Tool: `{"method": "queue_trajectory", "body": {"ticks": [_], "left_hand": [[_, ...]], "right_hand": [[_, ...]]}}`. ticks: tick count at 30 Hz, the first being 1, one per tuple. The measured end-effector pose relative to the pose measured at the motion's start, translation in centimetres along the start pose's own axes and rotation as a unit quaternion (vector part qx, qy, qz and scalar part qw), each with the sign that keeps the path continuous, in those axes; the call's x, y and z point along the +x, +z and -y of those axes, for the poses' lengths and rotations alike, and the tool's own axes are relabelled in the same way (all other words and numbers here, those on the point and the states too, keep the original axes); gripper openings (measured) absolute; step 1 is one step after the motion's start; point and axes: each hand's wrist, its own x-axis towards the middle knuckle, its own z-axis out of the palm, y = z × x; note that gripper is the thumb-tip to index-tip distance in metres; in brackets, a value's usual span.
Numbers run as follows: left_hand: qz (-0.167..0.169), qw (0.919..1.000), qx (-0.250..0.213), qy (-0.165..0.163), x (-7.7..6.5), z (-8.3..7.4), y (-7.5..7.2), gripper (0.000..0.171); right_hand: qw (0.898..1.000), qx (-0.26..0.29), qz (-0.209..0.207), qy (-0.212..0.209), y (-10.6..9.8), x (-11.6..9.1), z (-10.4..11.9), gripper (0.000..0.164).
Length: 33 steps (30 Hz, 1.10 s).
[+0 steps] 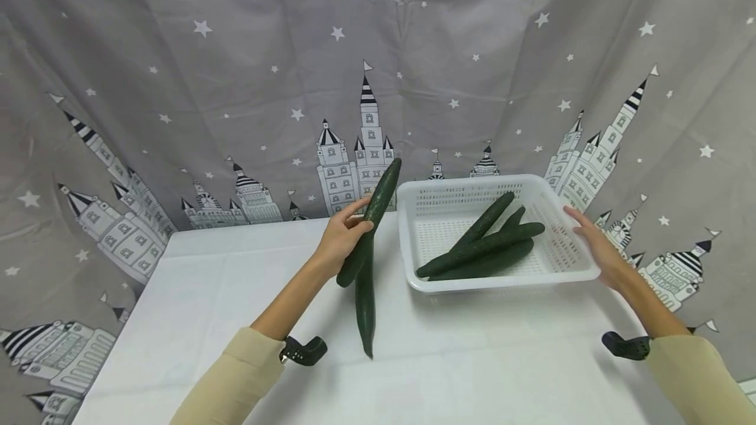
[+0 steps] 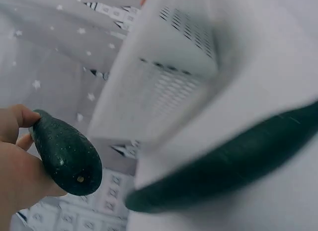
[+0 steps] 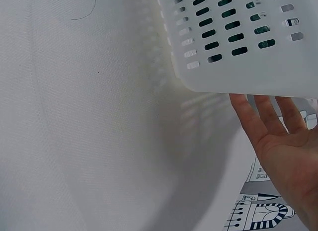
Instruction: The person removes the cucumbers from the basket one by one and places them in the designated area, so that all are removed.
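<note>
My left hand [image 1: 338,241] grips a dark green cucumber [image 1: 382,197] around its middle, to the left of the basket. The left wrist view shows that cucumber [image 2: 67,154] end-on, with the fingers and thumb around it. Below it on the table lies another cucumber [image 1: 365,307], its far end hidden behind the held one. Several cucumbers [image 1: 485,248] rest together inside a white plastic basket [image 1: 502,284] with slotted sides. At the basket's right side is my right hand [image 1: 605,254]; its extended fingers [image 3: 268,116] reach up to the rim, fingertips hidden behind it.
A white cloth covers the table [image 1: 472,359]. Right behind it hangs a grey curtain [image 1: 236,97] printed with castles and stars. A black wrist device [image 1: 304,351] sits at the left sleeve and another wrist device [image 1: 626,346] at the right.
</note>
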Motion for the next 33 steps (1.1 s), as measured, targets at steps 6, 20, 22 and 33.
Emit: {"method": "queue_trajectory", "body": {"ticks": [6, 20, 22, 33], "left_hand": [[-0.036, 0.9988, -0.007, -0.033, -1.7, 3.5, -1.9, 0.056], [-0.09, 0.9926, 0.029, -0.076, -3.7, 8.4, -2.2, 0.058], [-0.091, 0.9924, 0.039, -0.073, -3.7, 8.5, -1.9, 0.058], [-0.123, 0.9819, 0.125, -0.072, -3.5, 9.0, -1.3, 0.055]], "right_hand": [[1.0, 0.017, 0.0, -0.002, 0.0, 0.0, 0.0, 0.054], [1.0, 0.01, -0.008, 0.003, 0.1, -0.2, 0.1, 0.053], [1.0, 0.01, -0.008, 0.005, 0.1, -0.2, 0.1, 0.053], [1.0, -0.007, -0.013, 0.009, 0.1, 0.0, 0.2, 0.053]]}}
